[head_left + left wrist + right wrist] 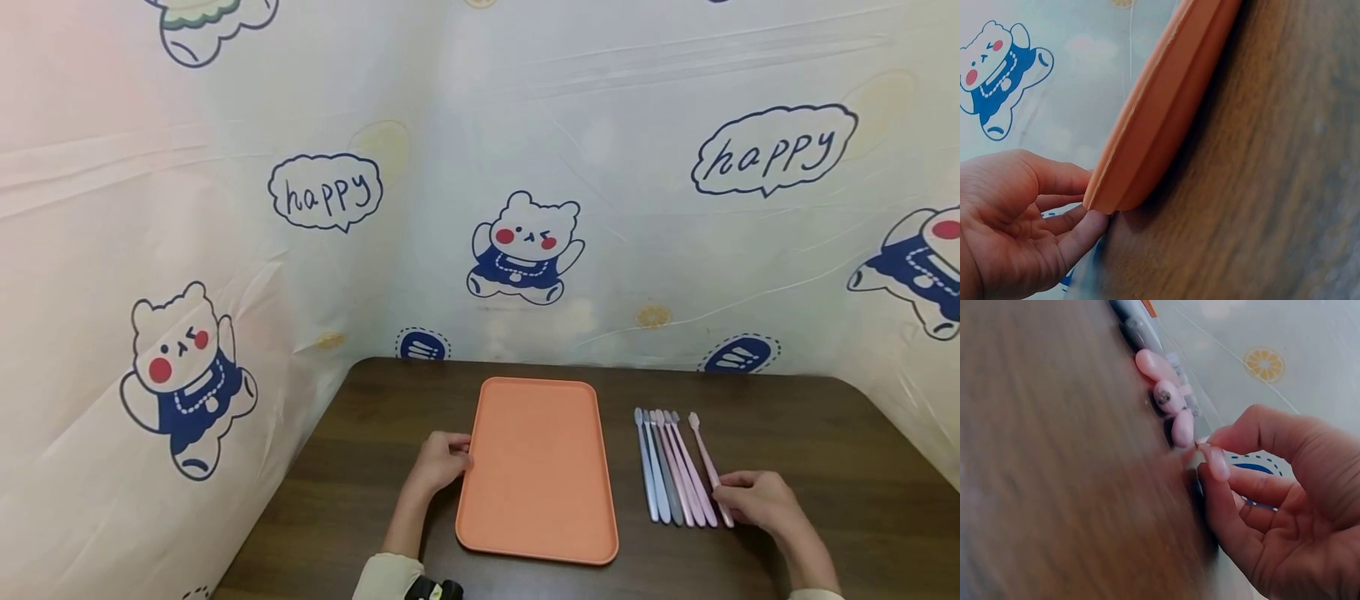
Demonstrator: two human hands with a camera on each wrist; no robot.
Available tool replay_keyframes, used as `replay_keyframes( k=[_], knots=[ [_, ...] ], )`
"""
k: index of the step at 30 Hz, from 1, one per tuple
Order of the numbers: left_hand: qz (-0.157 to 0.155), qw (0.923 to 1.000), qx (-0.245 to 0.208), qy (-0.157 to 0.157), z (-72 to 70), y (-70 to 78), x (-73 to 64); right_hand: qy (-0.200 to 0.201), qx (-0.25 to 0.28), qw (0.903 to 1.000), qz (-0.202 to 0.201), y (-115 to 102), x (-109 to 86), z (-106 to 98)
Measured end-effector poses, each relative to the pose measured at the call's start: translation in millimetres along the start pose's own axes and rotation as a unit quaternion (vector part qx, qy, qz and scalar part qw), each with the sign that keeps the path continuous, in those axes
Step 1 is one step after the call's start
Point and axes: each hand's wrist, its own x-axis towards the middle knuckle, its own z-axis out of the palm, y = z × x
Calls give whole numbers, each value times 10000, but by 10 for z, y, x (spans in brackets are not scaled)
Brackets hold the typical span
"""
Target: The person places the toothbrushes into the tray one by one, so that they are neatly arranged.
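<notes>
A single pink toothbrush is pinched near its handle end between the thumb and fingers of the right hand, in a narrow grip. Its long axis is laid from the near side toward the far edge of the desk, with the head pointed at that edge and slanted slightly left. It is located on the right half of the desk, just right of a row of six others: two blue toothbrushes at the left, one grey toothbrush, then three pink toothbrushes. All six heads are likewise pointed at the far edge, so seven brushes are counted altogether. Left of the row, apart from it, one orange tray is set with its long axis running near to far, its far side close to the desk's far edge. Its left rim is gripped by the thumb and fingers of the left hand. Behind the desk, a pale sheet is hung, on which two "happy" bubbles are printed.
</notes>
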Motion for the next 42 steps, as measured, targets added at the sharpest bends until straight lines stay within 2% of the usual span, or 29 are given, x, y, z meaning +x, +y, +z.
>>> replay_keyframes(
  k=[10,18,25,33,42],
  knots=[
    [24,10000,-33,-46,-5,10,-11,-819,618,9947,-115,54,-14,-73],
    [49,9998,-88,-165,-12,-13,-21,-998,1017,9898,-37,81,-5,-74],
    [65,9998,-50,-162,-30,-16,-25,-594,1208,9909,-12,50,-30,-30],
    [-31,9998,-104,-185,-31,9,-6,-410,1080,9932,-174,-80,-54,39],
    [-35,9999,4,116,8,-6,4,-214,952,9949,-258,-228,-45,122]
  ],
)
